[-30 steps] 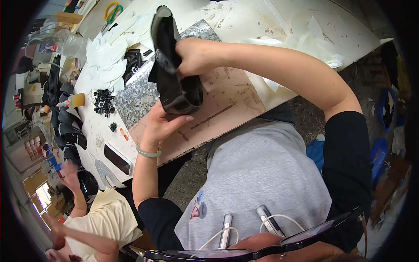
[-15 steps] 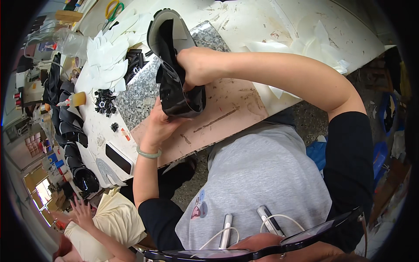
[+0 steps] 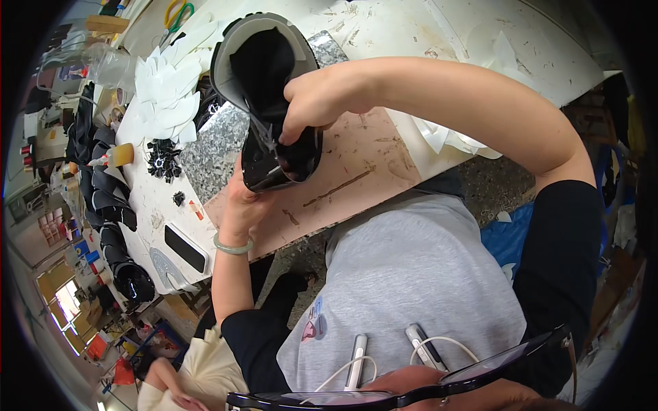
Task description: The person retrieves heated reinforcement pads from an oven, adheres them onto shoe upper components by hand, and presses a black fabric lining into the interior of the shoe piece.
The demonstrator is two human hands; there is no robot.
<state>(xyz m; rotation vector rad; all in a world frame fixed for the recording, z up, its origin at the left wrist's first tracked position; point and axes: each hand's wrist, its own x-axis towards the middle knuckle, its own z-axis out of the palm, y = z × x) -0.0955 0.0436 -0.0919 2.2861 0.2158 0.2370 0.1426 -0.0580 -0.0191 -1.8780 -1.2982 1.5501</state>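
A glossy black shoe upper [image 3: 282,171] with a pale grey lining is held above the work board, its wide mouth spread and showing a black inside. My left hand [image 3: 244,204], below a pale green bangle, grips the upper's lower end from underneath; its fingertips are partly hidden behind it. At the upper's right side my right hand [image 3: 321,96] is closed on the edge, with its thumb and fingers reaching into the opening. Beneath are a speckled grey stone slab [image 3: 214,145] and a pinkish-brown board [image 3: 363,164] with dark marks.
Left of the slab lie a heap of white cut pieces [image 3: 168,92], small black pieces [image 3: 163,161], a glue bottle [image 3: 119,155] and a phone [image 3: 185,248]. Several black uppers [image 3: 110,188] line the table's left edge. Another person [image 3: 214,366] in cream is at lower left.
The upper has turned and its mouth has spread wider, showing more of the inside. My right hand has shifted a little. The other person has moved lower in view.
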